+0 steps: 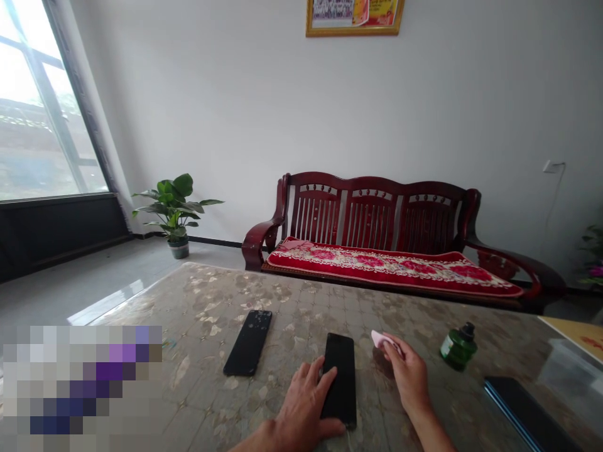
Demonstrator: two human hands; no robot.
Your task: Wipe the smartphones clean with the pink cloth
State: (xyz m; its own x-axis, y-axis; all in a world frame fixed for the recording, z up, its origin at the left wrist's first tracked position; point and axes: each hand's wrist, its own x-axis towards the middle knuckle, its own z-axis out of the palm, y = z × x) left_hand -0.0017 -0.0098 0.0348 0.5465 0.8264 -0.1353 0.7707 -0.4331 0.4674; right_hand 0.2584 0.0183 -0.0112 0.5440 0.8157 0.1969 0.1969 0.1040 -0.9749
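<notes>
A black smartphone [342, 383] lies flat on the table, its screen dark. My left hand [304, 398] holds it at the near left, fingers over its left edge and thumb along the bottom edge. Just right of the phone, my right hand [409, 370] pinches a small pale pink piece [380, 339] that looks like folded cloth; part of it is hidden by the fingers. Another black smartphone [248, 343] rests farther left, with whitish marks near its top. To the right of my right hand stands a green bottle [458, 348] with a black top.
The patterned tablecloth [188, 351] covers the table. At the right are a dark flat object with a blue edge [527, 411] and a translucent box [575, 376]. Behind the table stands a wooden bench [372, 213] with a red cover; a potted plant [176, 210] is at left.
</notes>
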